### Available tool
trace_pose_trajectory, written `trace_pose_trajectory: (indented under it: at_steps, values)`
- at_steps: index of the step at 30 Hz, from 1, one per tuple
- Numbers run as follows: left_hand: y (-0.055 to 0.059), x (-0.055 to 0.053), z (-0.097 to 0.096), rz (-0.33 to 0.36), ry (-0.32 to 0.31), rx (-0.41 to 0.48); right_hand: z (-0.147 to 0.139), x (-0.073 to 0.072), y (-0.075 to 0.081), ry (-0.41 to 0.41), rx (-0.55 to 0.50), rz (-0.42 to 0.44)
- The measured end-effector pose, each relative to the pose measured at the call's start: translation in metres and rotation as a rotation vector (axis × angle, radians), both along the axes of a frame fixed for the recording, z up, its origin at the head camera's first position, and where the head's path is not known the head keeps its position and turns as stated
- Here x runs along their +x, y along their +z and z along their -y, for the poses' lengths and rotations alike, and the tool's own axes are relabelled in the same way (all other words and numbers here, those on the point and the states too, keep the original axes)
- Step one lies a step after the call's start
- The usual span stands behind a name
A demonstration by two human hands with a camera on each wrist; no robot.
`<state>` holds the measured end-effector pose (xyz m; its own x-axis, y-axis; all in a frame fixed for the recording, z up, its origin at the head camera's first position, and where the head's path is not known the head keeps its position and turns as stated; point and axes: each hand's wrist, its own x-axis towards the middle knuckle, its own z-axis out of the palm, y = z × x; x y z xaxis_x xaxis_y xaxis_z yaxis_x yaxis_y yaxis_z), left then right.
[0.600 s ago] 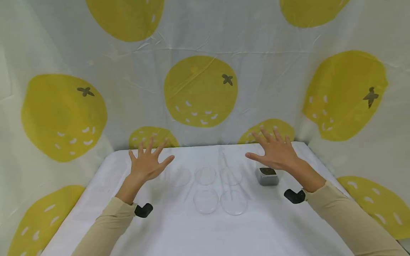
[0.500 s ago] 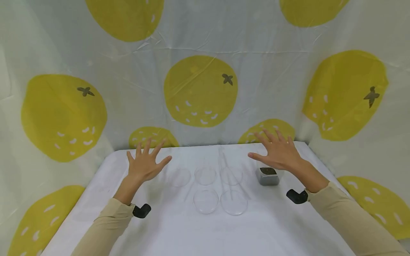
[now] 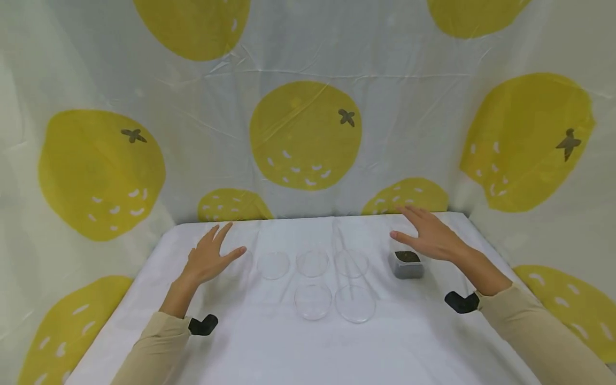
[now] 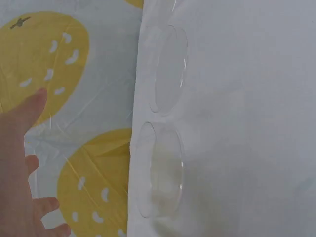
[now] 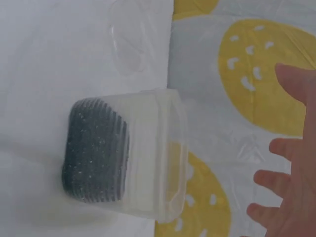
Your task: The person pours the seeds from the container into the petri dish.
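My left hand (image 3: 206, 259) hovers over the left part of the table, holding nothing, its fingers extended and thumb apart. Below it lies a clear round dish (image 4: 165, 170), partly hidden by the hand in the head view. On the right, my right hand (image 3: 434, 235) hangs just above and behind a clear plastic container (image 3: 408, 270), apart from it. The right wrist view shows dark soil-like grains (image 5: 94, 150) filling the container's lower part. More clear round dishes stand between the hands, among them a front left one (image 3: 313, 302) and a front right one (image 3: 355, 303).
A white cloth (image 3: 308, 353) covers the table. Behind it rises a pale curtain (image 3: 308, 48) printed with large yellow fruit, which also spans both sides. Another clear dish (image 3: 272, 266) stands in the back row. Black wrist cameras (image 3: 203, 325) project from the sleeves.
My left hand has shifted left and down, uncovering more of the dishes. My right hand has moved right and slightly down, above the container. The fingers look less spread, and the view has shifted slightly.
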<state>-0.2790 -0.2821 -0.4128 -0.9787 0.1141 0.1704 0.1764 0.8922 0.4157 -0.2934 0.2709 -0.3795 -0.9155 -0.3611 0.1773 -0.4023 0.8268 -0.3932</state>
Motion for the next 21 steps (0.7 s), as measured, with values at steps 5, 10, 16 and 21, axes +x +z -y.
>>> trace_pose_trajectory:
  at_steps: [5, 10, 16, 21]
  values:
    - [-0.016, -0.001, 0.017, 0.074, -0.057, 0.151, -0.013, 0.0, -0.016, 0.038, -0.069, 0.01]
    - [-0.031, -0.005, 0.03, 0.161, -0.095, 0.313, -0.023, 0.001, -0.03, 0.017, -0.11, 0.05]
    - [-0.049, -0.005, 0.043, 0.262, -0.109, 0.51, -0.026, 0.0, -0.042, 0.003, -0.2, 0.104]
    - [-0.055, -0.007, 0.048, 0.309, -0.117, 0.545, -0.033, -0.001, -0.057, 0.011, -0.369, 0.233]
